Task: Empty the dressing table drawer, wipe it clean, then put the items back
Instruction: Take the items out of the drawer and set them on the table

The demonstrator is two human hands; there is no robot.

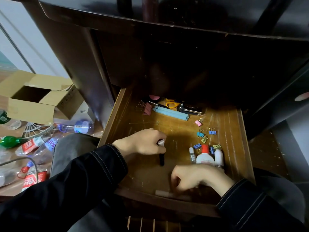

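Things still lie all over the drawer (120,114), which is pulled out from the dark dressing table. The left hand (147,142) has its fingers curled round a black stick (161,159) with a white end, in the middle of the drawer. The bottom of the stick points down at the wood. The right hand (195,174) is near the front of the drawer with its fingers bent under. It is blurry there, so I cannot tell if it holds something. A pale stick (165,193) lies just by it at the front edge.

Behind the right hand stand a white bottle with a red cap (205,156), a small clear bottle (192,155) and a white tube (219,157). Colored clips (200,134) are dotted about near them. At the back lie blue sticks (170,113) and yellow scissors (171,103).

The wood looks streaky and not wiped, so this is most likely the emptying step. Next, the black stick needs to be lifted out and put down outside the drawer. Then the bottles can go one by one, and the little clips will need a careful pinch.

A cardboard box (33,101) and plastic bottles (78,127) are on the floor to the left.
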